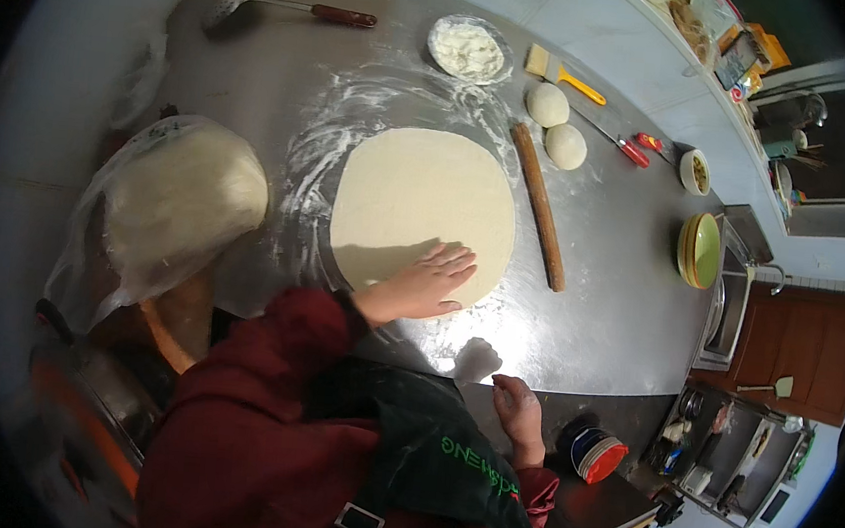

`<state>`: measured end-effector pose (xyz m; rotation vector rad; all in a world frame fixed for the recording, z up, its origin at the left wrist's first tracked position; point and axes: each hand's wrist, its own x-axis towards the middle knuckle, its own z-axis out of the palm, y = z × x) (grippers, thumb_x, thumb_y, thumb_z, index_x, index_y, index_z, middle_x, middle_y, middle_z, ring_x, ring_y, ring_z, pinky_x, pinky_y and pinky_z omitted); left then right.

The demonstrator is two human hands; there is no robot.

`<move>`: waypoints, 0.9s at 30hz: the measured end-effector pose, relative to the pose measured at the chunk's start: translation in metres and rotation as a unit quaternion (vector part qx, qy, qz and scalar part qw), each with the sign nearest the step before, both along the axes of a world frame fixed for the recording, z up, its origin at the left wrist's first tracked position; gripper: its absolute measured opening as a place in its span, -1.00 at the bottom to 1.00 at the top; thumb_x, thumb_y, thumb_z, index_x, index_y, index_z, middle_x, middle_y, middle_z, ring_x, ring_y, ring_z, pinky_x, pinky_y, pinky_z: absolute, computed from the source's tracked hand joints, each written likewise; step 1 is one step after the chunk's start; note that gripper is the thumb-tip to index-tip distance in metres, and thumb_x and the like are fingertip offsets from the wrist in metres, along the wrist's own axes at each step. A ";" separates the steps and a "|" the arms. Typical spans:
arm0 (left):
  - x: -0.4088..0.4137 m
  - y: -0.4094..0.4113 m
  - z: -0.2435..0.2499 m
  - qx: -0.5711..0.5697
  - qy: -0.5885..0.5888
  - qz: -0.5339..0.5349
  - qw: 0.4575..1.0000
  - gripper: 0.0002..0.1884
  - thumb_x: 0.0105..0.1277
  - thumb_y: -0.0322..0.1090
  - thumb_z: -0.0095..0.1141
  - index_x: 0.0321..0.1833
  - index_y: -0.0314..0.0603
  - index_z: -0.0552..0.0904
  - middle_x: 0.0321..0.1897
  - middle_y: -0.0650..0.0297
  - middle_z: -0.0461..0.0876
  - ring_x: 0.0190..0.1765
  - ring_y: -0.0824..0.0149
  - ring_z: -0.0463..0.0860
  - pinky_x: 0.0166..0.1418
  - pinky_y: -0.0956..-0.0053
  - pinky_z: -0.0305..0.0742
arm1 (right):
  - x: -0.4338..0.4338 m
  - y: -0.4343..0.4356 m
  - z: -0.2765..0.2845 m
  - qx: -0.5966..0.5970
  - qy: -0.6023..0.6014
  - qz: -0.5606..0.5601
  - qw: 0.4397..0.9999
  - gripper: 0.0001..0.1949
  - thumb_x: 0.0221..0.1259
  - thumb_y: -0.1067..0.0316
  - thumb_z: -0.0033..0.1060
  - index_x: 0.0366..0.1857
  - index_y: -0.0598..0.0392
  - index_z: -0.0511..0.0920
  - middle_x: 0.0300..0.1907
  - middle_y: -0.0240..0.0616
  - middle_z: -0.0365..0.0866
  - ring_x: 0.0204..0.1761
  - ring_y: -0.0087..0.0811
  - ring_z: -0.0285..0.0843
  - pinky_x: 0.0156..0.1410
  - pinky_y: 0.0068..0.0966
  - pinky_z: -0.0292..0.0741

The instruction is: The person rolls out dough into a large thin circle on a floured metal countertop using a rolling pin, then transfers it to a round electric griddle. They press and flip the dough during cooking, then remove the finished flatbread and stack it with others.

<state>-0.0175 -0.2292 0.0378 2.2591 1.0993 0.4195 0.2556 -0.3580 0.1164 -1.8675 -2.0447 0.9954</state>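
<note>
A wide, flat sheet of rolled dough (421, 189) lies on the floured steel worktop. Palm down, my left hand (432, 280) rests on the near part of this sheet, its fingers spread and nothing in its grasp. My right hand (519, 413) hangs just off the worktop's front edge, with the fingers curled and no object visible in them. To the right of the sheet lies a wooden rolling pin (540, 206), touched by neither hand. Two round dough balls (548, 105) sit beyond the pin's far end.
A large dough mass (190, 193) in clear plastic stands left. Along the back are a skimmer (345, 16), a bowl of flour (470, 50) and a pastry brush (557, 70). Farther right are a red-handled tool (632, 152), a small bowl (695, 172), green bowls (705, 250) and a sink (723, 317).
</note>
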 end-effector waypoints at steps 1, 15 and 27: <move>-0.014 -0.010 -0.006 -0.022 -0.026 0.052 0.998 -0.45 0.40 -0.12 0.02 0.36 -0.27 0.38 0.37 -0.01 0.32 0.49 0.12 0.17 0.56 0.12 -0.02 | -0.001 0.003 -0.003 0.000 0.000 -0.003 1.000 -0.85 0.19 0.36 0.23 -0.20 0.10 0.66 -0.25 -0.09 0.66 -0.18 -0.09 0.63 -0.08 -0.32 0.54; -0.123 -0.108 -0.017 0.074 -0.073 0.443 0.890 -0.40 0.29 -0.30 0.16 0.40 -0.20 0.31 0.44 0.00 0.24 0.45 -0.04 0.24 0.48 0.01 0.10 | 0.070 0.032 -0.134 0.232 -0.131 -0.196 0.944 -0.43 0.31 0.32 0.12 0.36 0.22 0.21 0.40 0.16 0.15 0.43 0.11 0.10 0.50 -0.16 0.12; -0.141 -0.118 -0.034 0.093 0.059 0.456 0.883 -0.50 0.44 -0.16 -0.03 0.39 -0.15 0.35 0.46 0.06 0.24 0.48 0.01 0.20 0.50 -0.01 0.04 | 0.057 0.031 -0.137 0.219 -0.218 -0.213 0.927 -0.45 0.41 0.13 -0.08 0.37 0.22 0.24 0.45 0.07 0.13 0.47 0.04 0.07 0.52 -0.16 0.08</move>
